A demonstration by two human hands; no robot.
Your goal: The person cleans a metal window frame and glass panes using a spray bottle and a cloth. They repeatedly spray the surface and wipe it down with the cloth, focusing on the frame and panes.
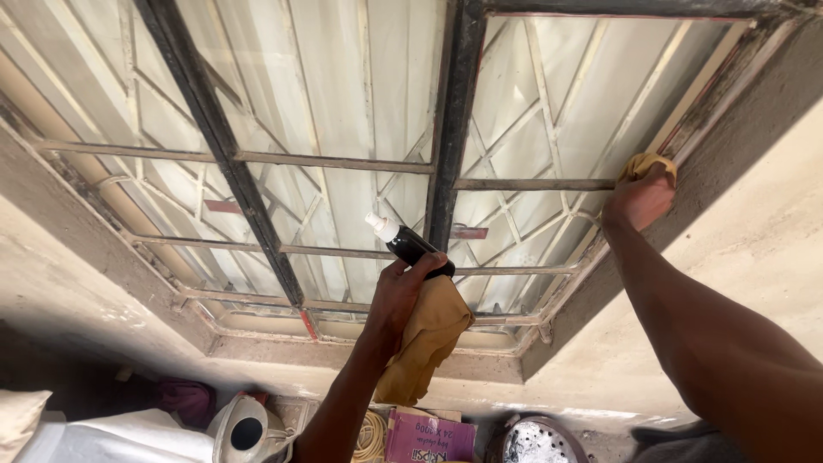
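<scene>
Much of the right hand (641,199) is hidden where it is pressed, closed on a yellow cloth (645,163), against the right edge of the window grille (343,163). One dark spray bottle (407,243) and a second yellow cloth (426,336) are gripped by the left hand (401,293) below the grille's middle bar. Beneath the sill, a white kettle (244,429) and a purple box (429,437) are cut off by the frame.

The right hand (641,199) hides most of its yellow cloth (645,163); its fingers are unseen.
</scene>
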